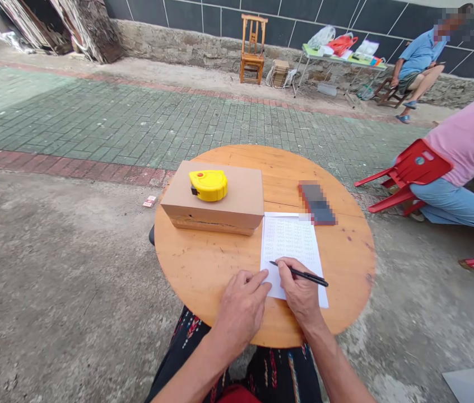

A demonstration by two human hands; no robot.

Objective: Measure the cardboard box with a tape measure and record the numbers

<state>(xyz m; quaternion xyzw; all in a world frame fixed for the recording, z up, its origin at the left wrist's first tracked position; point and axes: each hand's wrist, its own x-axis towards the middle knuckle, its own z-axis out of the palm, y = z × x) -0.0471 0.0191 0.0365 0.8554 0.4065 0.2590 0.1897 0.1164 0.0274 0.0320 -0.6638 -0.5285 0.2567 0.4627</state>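
Observation:
A white sheet of paper [291,240] with rows of small handwritten marks lies on the round wooden table [203,268]. My right hand [301,291] grips a black pen [306,274], its tip at the lower left part of the page. Beside it, my left hand [243,305] rests on the tabletop, fingers stretched out, the fingertips touching the paper's left edge. Left of the sheet stands a closed brown cardboard box [215,215]. On top of that box sits a yellow tape measure [209,186].
A phone-like dark object with red edges [316,202], blurred, lies right of the paper. Two people [424,56] sit at the right, one on a red plastic chair [416,168]. Against the wall stand a wooden chair [252,53] and a folding table [338,57] with bags.

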